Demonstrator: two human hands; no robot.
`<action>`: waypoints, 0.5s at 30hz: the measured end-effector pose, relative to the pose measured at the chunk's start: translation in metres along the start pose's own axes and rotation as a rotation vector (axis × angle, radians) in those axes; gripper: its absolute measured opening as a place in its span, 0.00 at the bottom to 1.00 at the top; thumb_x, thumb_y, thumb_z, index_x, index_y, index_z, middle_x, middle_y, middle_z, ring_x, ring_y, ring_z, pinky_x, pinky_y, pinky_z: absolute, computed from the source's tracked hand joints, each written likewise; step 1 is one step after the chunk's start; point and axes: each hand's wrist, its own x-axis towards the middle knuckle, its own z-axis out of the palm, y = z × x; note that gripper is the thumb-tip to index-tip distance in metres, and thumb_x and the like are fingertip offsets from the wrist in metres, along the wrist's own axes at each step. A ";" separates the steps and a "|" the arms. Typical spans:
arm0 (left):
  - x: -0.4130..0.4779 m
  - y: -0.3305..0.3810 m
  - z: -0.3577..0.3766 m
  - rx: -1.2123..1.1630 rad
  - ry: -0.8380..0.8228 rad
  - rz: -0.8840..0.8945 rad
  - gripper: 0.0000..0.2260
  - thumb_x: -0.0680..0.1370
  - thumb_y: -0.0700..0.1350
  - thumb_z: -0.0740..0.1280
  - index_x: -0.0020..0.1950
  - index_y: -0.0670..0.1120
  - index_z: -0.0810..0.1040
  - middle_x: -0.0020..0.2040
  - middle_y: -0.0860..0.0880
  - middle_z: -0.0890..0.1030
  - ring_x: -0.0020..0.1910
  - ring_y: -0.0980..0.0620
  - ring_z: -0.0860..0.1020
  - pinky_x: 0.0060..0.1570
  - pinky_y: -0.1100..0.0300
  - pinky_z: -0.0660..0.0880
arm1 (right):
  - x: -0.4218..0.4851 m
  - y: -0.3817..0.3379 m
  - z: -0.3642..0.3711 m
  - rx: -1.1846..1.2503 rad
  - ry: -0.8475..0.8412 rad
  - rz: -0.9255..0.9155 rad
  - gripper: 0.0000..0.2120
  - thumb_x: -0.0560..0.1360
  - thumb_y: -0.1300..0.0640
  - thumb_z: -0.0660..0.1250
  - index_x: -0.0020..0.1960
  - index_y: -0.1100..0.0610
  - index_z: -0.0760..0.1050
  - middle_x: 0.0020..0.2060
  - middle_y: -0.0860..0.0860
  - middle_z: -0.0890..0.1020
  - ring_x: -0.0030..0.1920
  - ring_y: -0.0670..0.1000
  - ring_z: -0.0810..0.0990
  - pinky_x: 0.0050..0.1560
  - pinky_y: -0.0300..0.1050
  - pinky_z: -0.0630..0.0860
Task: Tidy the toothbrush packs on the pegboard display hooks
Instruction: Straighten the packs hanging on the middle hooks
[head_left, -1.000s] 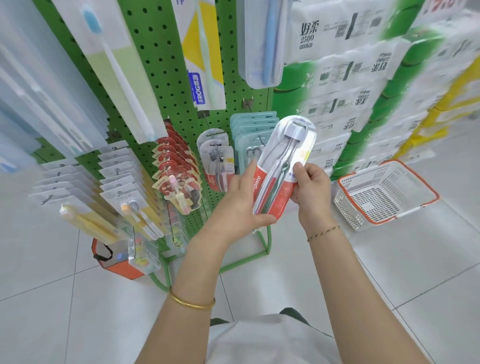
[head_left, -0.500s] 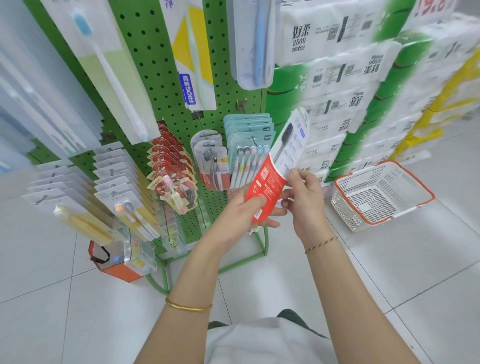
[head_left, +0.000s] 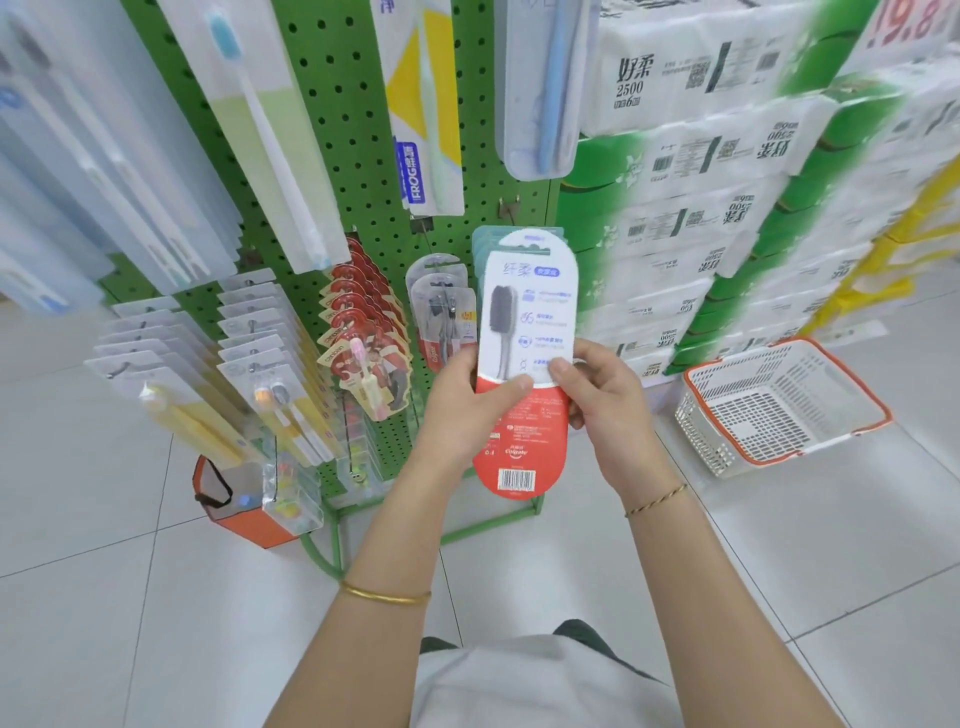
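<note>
Red-and-white toothbrush pack (head_left: 525, 317), now turned back outward, left hand (head_left: 457, 413) and right hand (head_left: 615, 410) fingers (head_left: 563, 370) pinching it

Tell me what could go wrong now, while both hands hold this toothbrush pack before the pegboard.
The toothbrush pack shows its barcode side to the person; hung so, it might face backwards. It also covers most of the teal packs behind it, whose hook is hidden and may be missed. The left hand and right hand pinch only its edges; it could slip.
</note>
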 end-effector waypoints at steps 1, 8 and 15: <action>0.002 0.003 -0.002 0.010 0.038 0.024 0.13 0.74 0.41 0.72 0.56 0.48 0.75 0.51 0.48 0.83 0.47 0.49 0.82 0.46 0.52 0.80 | -0.001 0.001 0.001 -0.003 -0.040 0.008 0.08 0.78 0.65 0.61 0.57 0.61 0.75 0.26 0.45 0.77 0.23 0.39 0.72 0.25 0.30 0.66; 0.012 0.020 -0.013 -0.049 0.186 0.134 0.12 0.75 0.42 0.71 0.54 0.50 0.71 0.51 0.52 0.80 0.47 0.57 0.81 0.40 0.63 0.80 | -0.002 0.006 0.001 -0.045 -0.211 0.000 0.09 0.78 0.65 0.61 0.58 0.60 0.75 0.28 0.44 0.79 0.25 0.40 0.70 0.26 0.32 0.65; 0.019 0.029 -0.019 -0.121 0.261 0.106 0.10 0.78 0.48 0.67 0.56 0.43 0.75 0.50 0.47 0.82 0.45 0.53 0.82 0.42 0.56 0.81 | 0.000 0.016 0.000 -0.051 -0.305 0.011 0.10 0.73 0.58 0.67 0.54 0.56 0.78 0.33 0.48 0.80 0.28 0.42 0.72 0.27 0.34 0.65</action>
